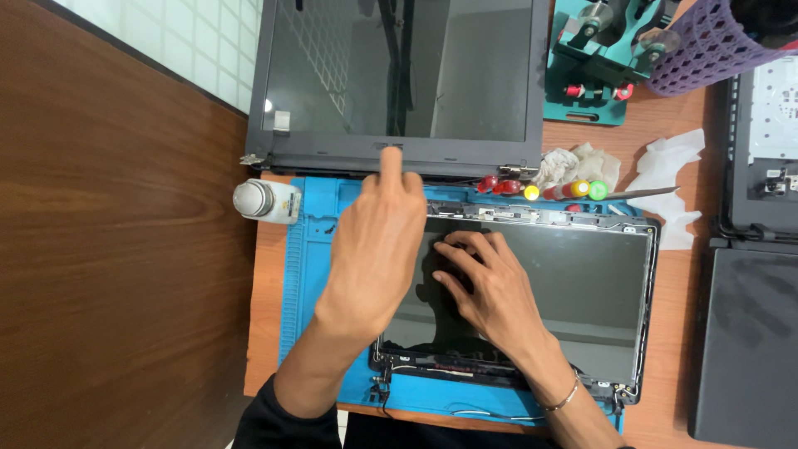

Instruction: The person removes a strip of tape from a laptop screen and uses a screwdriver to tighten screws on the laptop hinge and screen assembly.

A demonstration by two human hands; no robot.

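Note:
A bare laptop display panel (582, 283) in its lid frame lies flat on a blue work mat (307, 274). My right hand (486, 287) rests palm down on the glossy panel, fingers spread, holding nothing. My left hand (378, 241) hovers over the panel's top left corner, index finger stretched toward the lower bezel of a dark screen assembly (399, 75) propped at the back. The other fingers are curled. Loose cables (482, 411) trail from the panel's near edge.
A small white bottle (268, 200) lies left of the mat. Several screwdrivers (544, 189) and crumpled tissues (669, 179) sit behind the panel. A teal holder (594, 62) and purple mesh cup (706, 41) stand at the back right. Laptop parts (748, 341) lie right.

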